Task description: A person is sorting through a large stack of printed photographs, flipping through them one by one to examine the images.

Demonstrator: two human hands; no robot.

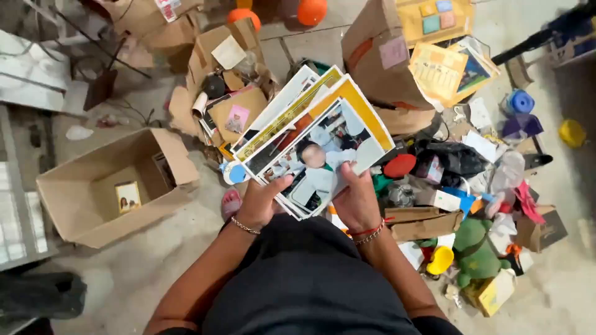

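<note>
item: stack of photo prints (316, 146), fanned so each shows. left hand (261, 201) and right hand (355, 201) both closed on its lower edge. open cardboard box (81, 192) alongside.

Home storeroom floor (concrete), littered with cardboard boxes (112, 186) and toys (475, 251).
</note>
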